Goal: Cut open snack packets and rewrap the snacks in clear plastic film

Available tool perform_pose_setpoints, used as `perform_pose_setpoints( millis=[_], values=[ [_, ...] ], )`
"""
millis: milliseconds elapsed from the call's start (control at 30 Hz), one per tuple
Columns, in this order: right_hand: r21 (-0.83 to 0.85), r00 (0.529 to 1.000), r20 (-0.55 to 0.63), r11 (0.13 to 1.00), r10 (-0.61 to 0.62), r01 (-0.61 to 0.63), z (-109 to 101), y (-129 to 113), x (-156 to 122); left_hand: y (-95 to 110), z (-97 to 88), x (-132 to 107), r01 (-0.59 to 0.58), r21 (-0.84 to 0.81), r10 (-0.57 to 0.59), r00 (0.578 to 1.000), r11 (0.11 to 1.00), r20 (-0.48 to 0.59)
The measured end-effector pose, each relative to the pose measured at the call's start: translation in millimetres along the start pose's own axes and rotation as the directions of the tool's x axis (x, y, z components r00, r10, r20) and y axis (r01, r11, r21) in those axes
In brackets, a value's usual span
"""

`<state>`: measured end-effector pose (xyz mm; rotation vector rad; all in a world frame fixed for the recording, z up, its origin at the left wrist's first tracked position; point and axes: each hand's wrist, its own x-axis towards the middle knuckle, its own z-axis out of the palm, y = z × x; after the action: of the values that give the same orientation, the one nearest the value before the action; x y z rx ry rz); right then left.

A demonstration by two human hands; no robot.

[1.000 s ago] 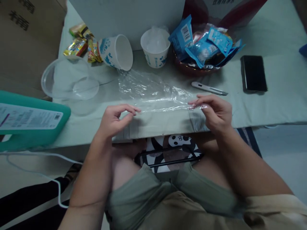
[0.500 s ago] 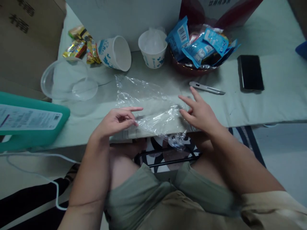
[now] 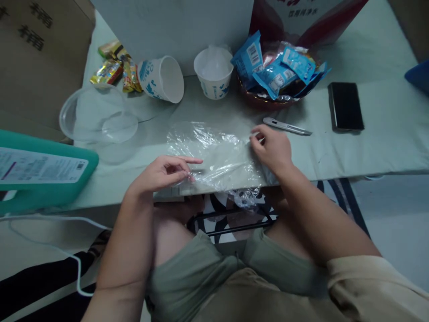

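Observation:
A crinkled sheet of clear plastic film lies spread over the table's near edge, and its bunched lower end hangs below that edge. My left hand pinches the film's left side between thumb and curled fingers, its index finger pointing out over the sheet. At the right side of the film, my right hand is closed with thumb and fingertips together at the film's upper right edge. Just beyond the right hand lies a grey utility knife, apart from the fingers.
Along the back stand a tipped paper cup, an upright paper cup with clear plastic inside, and a bowl of blue snack packets. A black box-like object lies right. Clear lids, wrapped snacks and a green jug are left.
My right hand has gone from spread fingers to a closed pinch and shifted slightly left. The film's far edge has come nearer and flatter. My left hand keeps its hold.

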<state>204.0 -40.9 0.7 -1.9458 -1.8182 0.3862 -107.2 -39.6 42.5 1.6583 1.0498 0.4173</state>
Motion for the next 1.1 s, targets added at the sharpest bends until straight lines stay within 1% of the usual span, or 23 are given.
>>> perform_pose_setpoints(
  millis=[33, 100, 133, 200, 300, 333, 400, 467, 500, 533, 567, 600, 633, 700, 733, 767, 833, 867, 933, 1000, 1033, 1067, 1100],
  values=[
    [0.007, 0.996, -0.083, 1.000, 0.018, -0.018, -4.5, 1.9, -1.6, -1.6, 1.9, 0.2, 0.023, -0.034, -0.025, 0.999, 0.999, -0.048],
    [0.014, 0.971, -0.236, 1.000, -0.022, 0.026, -14.6, 6.4, -10.5, -5.6, 6.1, 1.2, 0.070, -0.115, -0.086, 0.985, 0.991, -0.147],
    [0.014, 0.955, -0.288, 0.997, -0.071, 0.078, -19.1, 8.5, -17.2, -7.7, 8.0, 1.9, 0.089, -0.155, -0.118, 0.975, 0.984, -0.189],
    [0.034, 0.918, -0.354, 0.978, -0.179, 0.204, -25.3, 11.7, -31.5, -11.3, 10.8, 3.8, 0.124, -0.212, -0.177, 0.951, 0.969, -0.253],
    [0.062, 0.837, -0.466, 0.933, -0.286, 0.354, -27.8, 12.3, -45.0, -13.5, 12.1, 6.4, 0.136, -0.237, -0.212, 0.920, 0.962, -0.330],
    [0.054, 0.808, -0.510, 0.927, -0.295, 0.372, -27.6, 11.6, -45.9, -13.2, 12.2, 7.1, 0.132, -0.234, -0.208, 0.917, 0.963, -0.341],
    [0.019, 0.768, -0.577, 0.935, -0.279, 0.354, -26.7, 9.7, -43.6, -11.6, 12.3, 7.9, 0.114, -0.227, -0.186, 0.925, 0.967, -0.330],
    [-0.012, 0.735, -0.619, 0.939, -0.277, 0.344, -25.3, 8.8, -39.8, -9.7, 12.8, 8.3, 0.098, -0.228, -0.162, 0.945, 0.969, -0.283],
    [-0.010, 0.721, -0.627, 0.929, -0.294, 0.370, -24.3, 9.0, -38.8, -9.0, 13.2, 8.5, 0.090, -0.232, -0.149, 0.956, 0.969, -0.254],
    [0.020, 0.719, -0.621, 0.910, -0.313, 0.414, -23.2, 9.6, -38.6, -8.4, 13.6, 8.6, 0.079, -0.236, -0.135, 0.964, 0.968, -0.230],
    [0.076, 0.727, -0.600, 0.881, -0.335, 0.468, -22.0, 10.6, -39.4, -8.2, 14.0, 8.9, 0.071, -0.240, -0.124, 0.969, 0.968, -0.212],
    [0.152, 0.752, -0.555, 0.845, -0.356, 0.512, -20.9, 11.9, -40.8, -8.1, 14.2, 9.2, 0.067, -0.243, -0.118, 0.972, 0.968, -0.203],
    [0.235, 0.789, -0.487, 0.813, -0.376, 0.532, -19.8, 13.3, -42.5, -8.3, 14.2, 9.8, 0.061, -0.245, -0.113, 0.972, 0.968, -0.206],
    [0.351, 0.862, -0.293, 0.792, -0.414, 0.500, -18.2, 16.0, -45.0, -9.4, 13.4, 11.3, 0.040, -0.243, -0.099, 0.967, 0.969, -0.237],
    [0.362, 0.883, -0.197, 0.805, -0.427, 0.470, -17.6, 17.0, -45.3, -10.3, 12.7, 12.2, 0.026, -0.239, -0.088, 0.964, 0.971, -0.252],
    [0.349, 0.894, -0.115, 0.825, -0.432, 0.444, -17.1, 17.8, -44.9, -11.5, 11.8, 13.2, 0.006, -0.234, -0.071, 0.961, 0.972, -0.269],
    [0.307, 0.904, 0.002, 0.860, -0.429, 0.407, -17.0, 18.3, -42.5, -14.5, 9.4, 15.0, -0.034, -0.213, -0.031, 0.956, 0.976, -0.293],
    [0.300, 0.902, 0.030, 0.864, -0.431, 0.404, -17.6, 18.0, -41.0, -16.3, 8.0, 15.6, -0.043, -0.197, -0.020, 0.952, 0.979, -0.304],
    [0.343, 0.891, 0.033, 0.842, -0.454, 0.416, -20.6, 16.6, -39.1, -20.0, 4.5, 15.7, -0.033, -0.153, -0.021, 0.941, 0.988, -0.339],
    [0.445, 0.886, -0.002, 0.793, -0.464, 0.416, -25.4, 14.6, -39.4, -22.9, 0.1, 14.3, -0.008, -0.100, -0.030, 0.926, 0.995, -0.376],
    [0.505, 0.893, -0.018, 0.766, -0.450, 0.397, -27.9, 13.5, -40.3, -23.8, -2.4, 13.1, -0.004, -0.068, -0.021, 0.926, 0.998, -0.377],
    [0.569, 0.905, -0.031, 0.737, -0.424, 0.364, -30.1, 12.6, -41.5, -24.1, -4.8, 11.7, -0.009, -0.025, 0.000, 0.937, 1.000, -0.349],
    [0.637, 0.921, -0.041, 0.700, -0.388, 0.323, -31.8, 11.8, -42.6, -23.9, -7.0, 10.4, -0.024, 0.029, 0.032, 0.956, 0.999, -0.292]
  ],
)
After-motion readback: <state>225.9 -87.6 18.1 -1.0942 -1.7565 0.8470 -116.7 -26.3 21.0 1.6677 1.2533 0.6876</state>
